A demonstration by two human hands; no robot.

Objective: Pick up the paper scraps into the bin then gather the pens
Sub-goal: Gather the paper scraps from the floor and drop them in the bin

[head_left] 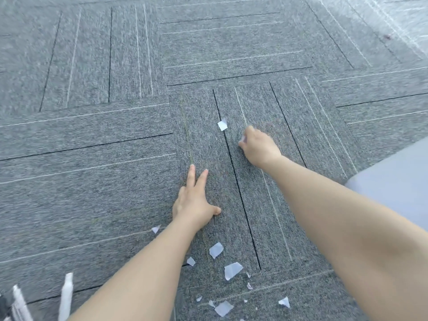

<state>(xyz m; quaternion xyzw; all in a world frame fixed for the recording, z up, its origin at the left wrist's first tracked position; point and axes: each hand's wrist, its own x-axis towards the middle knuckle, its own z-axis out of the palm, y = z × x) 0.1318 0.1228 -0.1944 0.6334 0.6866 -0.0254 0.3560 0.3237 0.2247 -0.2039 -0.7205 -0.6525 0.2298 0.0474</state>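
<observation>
White paper scraps lie scattered on grey carpet. One scrap (222, 124) sits farthest out, just left of my right hand (259, 147), whose fingers are pinched on a small white scrap (243, 139). My left hand (194, 201) rests flat on the carpet with fingers spread and nothing in it. Several more scraps lie nearer me: a mid-size scrap (216, 249), a larger scrap (232, 270), a scrap at the bottom (223, 308) and a small scrap (155, 229) beside my left forearm. Two white pens (66, 295) (20, 304) lie at the bottom left. No bin is in view.
Grey carpet tiles (92, 181) with dark and light stripes cover the whole floor. A pale grey surface, perhaps my clothing (398, 179), fills the right edge. A dark object (4, 302) shows at the bottom left corner by the pens.
</observation>
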